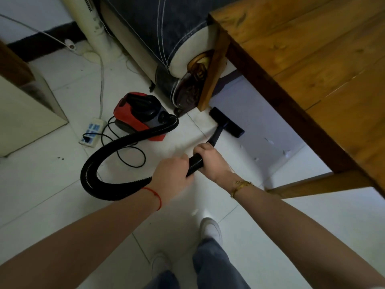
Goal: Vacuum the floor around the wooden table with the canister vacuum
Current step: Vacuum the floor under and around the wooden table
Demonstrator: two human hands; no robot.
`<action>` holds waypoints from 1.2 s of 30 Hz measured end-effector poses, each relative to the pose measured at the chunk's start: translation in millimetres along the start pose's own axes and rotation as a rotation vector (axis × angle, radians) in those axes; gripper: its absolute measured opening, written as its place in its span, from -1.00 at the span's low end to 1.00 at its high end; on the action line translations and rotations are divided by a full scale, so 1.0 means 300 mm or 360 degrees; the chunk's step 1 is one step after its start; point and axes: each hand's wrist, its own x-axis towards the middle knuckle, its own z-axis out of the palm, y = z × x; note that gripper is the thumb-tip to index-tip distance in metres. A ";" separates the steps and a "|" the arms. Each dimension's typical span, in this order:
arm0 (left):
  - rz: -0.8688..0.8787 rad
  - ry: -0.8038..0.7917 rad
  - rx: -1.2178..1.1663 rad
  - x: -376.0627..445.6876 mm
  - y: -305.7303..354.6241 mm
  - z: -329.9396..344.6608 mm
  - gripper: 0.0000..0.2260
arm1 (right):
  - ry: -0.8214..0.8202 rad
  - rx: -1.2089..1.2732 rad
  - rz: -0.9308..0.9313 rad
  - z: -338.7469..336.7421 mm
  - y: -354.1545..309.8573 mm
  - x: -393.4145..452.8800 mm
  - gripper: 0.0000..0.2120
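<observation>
A red and black canister vacuum (137, 115) sits on the white tile floor left of centre. Its black ribbed hose (108, 155) loops down and round into my hands. My left hand (171, 174) grips the hose near its end. Just ahead of it, my right hand (210, 161) grips the wand where the hose joins it. The black floor nozzle (226, 122) lies flat on the tiles beside the far leg (212, 80) of the wooden table (308, 59), partly under the tabletop's edge.
A dark sofa arm (166, 38) stands behind the table leg. A white power strip (92, 131) with the black cord (129, 157) lies left of the vacuum. A fan stand (98, 32) and a cabinet (27, 105) are at the left. Small scraps (268, 140) lie under the table. My feet (210, 228) are below.
</observation>
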 end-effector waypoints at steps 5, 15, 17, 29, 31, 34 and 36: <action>-0.0014 -0.0194 -0.0007 -0.063 0.055 -0.155 -0.76 | -0.0130 0.0141 0.0087 -0.109 -0.085 -0.089 -0.82; 0.0019 -0.0411 0.0047 -0.220 0.076 -0.319 -0.76 | -0.0310 0.0255 0.0131 -0.178 -0.244 -0.222 -0.77; 0.0039 -0.0434 0.0087 -0.244 0.070 -0.332 -0.76 | -0.0325 0.0251 0.0149 -0.176 -0.268 -0.240 -0.78; 0.0150 -0.0435 0.0142 -0.059 0.143 -0.309 -0.76 | -0.0211 0.0124 0.0305 -0.236 -0.114 -0.195 -0.80; 0.0140 -0.0443 0.0114 -0.002 0.179 -0.299 -0.76 | -0.0205 0.0121 0.0329 -0.259 -0.054 -0.176 -0.79; 0.0127 -0.0449 0.0083 0.079 0.236 -0.285 -0.75 | -0.0211 0.0128 0.0365 -0.297 0.032 -0.152 -0.78; 0.0107 -0.0467 0.0059 0.121 0.274 -0.284 -0.74 | -0.0226 0.0122 0.0362 -0.325 0.084 -0.141 -0.77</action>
